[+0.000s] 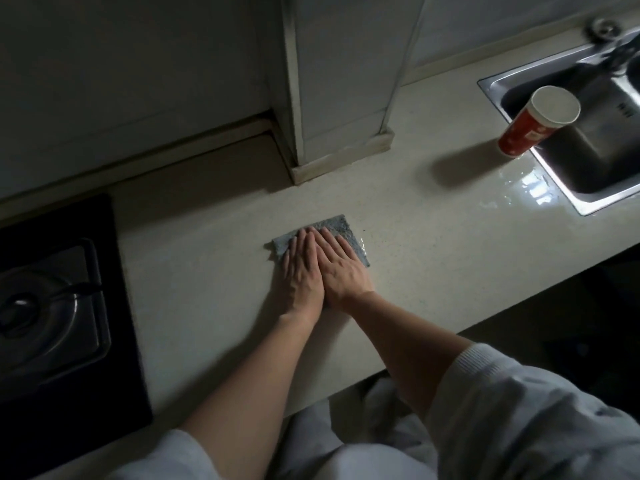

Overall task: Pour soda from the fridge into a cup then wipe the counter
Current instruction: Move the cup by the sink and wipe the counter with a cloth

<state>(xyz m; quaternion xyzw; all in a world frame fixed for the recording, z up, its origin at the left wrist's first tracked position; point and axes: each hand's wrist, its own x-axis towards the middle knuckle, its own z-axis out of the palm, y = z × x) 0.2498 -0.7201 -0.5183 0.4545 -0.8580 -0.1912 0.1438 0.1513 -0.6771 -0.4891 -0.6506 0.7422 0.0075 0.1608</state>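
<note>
Dim kitchen, pale desk [207,271]: a blue-grey cloth [337,225] lies flat mid-desk, pinned under the left hand [299,271] and right hand [341,268], which press side by side with straight fingers and grip nothing. A red paper cup [533,126] stands well apart to the right, just beside the steel sink's rim [588,209], with a wet sheen [519,187] before it. A broad sweep toward that wet patch could clip the light cup and tip it, and under flat palms the cloth may bunch or slip.

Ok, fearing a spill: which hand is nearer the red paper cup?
Right. The right hand presses the grey cloth on the side facing the red paper cup; the left hand lies beside it, farther.
</note>
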